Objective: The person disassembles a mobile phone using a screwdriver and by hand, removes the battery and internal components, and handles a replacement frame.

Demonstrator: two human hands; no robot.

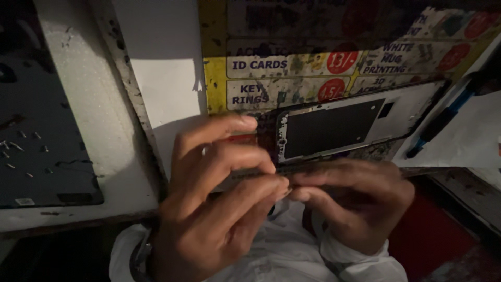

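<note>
1. A thin dark strip (261, 171), perhaps the edge of a flat phone part (the light is too dim to say more), lies level between the two hands at the middle of the view, just in front of the bench edge.
2. The left hand (214, 209) has its fingers curled narrow, and the tips of its fingers (261, 164) close on the left part of the strip.
3. The right hand (355, 201) meets it from the other side, fingers folded in close, thumb and forefinger pinched on the strip's right end; the fingertips of the two hands touch near the centre.
4. Just behind the hands an opened phone housing (339, 128) lies on the bench, tilted a little, with a large dark rectangular panel inside a pale frame.
5. Under the housing is a worn printed sheet (282, 78) in yellow and white with red circles.
6. To the right lies a sheet of white paper (464, 141), with a dark tool with a blue handle (443, 120) beside it.
7. Far left, well apart from the hands, a dark flat panel (47, 151) rests on a white foam slab (99, 115), and small screws (15, 149) are scattered on the panel.
8. White sleeves (292, 250) cover both wrists.
</note>
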